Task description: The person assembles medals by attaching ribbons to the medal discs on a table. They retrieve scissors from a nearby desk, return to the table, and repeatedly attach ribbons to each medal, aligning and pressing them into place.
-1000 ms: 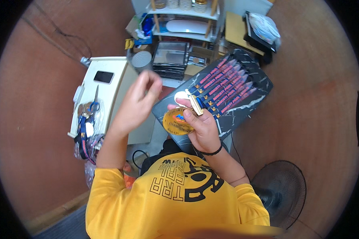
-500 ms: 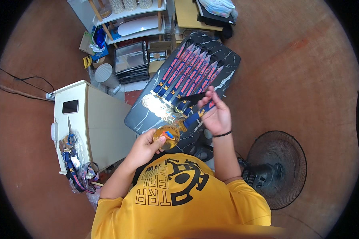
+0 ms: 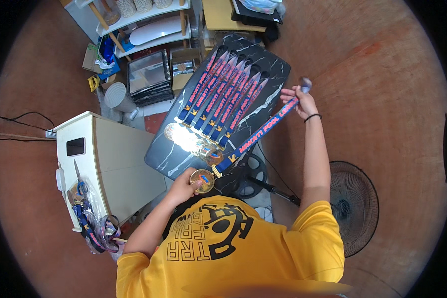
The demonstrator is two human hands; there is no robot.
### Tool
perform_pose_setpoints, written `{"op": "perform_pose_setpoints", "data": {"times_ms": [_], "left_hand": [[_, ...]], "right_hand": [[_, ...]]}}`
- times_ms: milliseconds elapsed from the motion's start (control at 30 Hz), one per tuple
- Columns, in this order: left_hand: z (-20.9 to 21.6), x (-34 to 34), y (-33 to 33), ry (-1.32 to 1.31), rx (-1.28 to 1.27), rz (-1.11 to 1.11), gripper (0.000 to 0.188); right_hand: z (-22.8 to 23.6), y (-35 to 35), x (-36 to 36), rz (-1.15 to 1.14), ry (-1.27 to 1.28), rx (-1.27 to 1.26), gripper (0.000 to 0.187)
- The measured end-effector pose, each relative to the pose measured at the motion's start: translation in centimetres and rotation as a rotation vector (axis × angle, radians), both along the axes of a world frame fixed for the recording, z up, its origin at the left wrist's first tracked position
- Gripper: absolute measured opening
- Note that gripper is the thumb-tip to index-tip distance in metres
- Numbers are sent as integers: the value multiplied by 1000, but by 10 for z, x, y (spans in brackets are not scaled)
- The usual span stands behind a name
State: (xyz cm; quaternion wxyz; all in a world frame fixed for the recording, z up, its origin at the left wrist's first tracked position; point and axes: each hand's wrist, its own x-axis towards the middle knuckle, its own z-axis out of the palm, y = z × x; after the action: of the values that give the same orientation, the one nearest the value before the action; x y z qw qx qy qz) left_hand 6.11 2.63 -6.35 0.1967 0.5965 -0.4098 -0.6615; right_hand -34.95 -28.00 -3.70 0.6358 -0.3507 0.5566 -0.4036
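Note:
My left hand (image 3: 182, 187) pinches a round gold medal (image 3: 202, 182) near the front edge of the black marbled table (image 3: 171, 159), thumb across its face. From the medal's clasp, a blue ribbon with pink lettering (image 3: 263, 130) runs taut up to the right. Its upper end is gripped in my right hand (image 3: 305, 104), off the table's right side, with the ribbon's loop sticking out past the fingers. Several matching ribbons (image 3: 216, 92) lie side by side on the table. Their gold medals (image 3: 212, 156) overlap at the near end, partly washed out by glare.
At left stands a white cabinet (image 3: 134, 154) topped with a phone (image 3: 76, 146), blue-handled scissors (image 3: 82, 186) and bagged ribbons (image 3: 92, 231). A black fan (image 3: 355, 208) is at right. Behind are shelves (image 3: 154, 37), stacked black frames (image 3: 149, 79) and a cardboard box (image 3: 186, 64).
My right hand has moved up and right, drawing the ribbon out straight. My left hand still holds the medal, slightly lower. The whole view has shifted a little.

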Motion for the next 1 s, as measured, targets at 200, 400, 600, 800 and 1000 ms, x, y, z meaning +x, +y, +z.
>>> {"op": "perform_pose_setpoints", "data": {"times_ms": [200, 400, 600, 800, 1000], "left_hand": [[-77, -45, -9, -104, 114, 20, 15], [-116, -91, -3, 174, 405, 410, 10], [-131, -126, -2, 201, 360, 469, 10], [-139, -140, -2, 193, 371, 578, 13], [-146, -147, 0, 74, 341, 600, 13]], "right_hand": [[-48, -66, -35, 508, 563, 331, 20], [-102, -120, -42, 286, 297, 413, 20], [-161, -138, -35, 57, 283, 174, 50], [-190, -84, -16, -424, 1160, -192, 59], [-192, 41, 44, -234, 1116, -420, 33]]}}
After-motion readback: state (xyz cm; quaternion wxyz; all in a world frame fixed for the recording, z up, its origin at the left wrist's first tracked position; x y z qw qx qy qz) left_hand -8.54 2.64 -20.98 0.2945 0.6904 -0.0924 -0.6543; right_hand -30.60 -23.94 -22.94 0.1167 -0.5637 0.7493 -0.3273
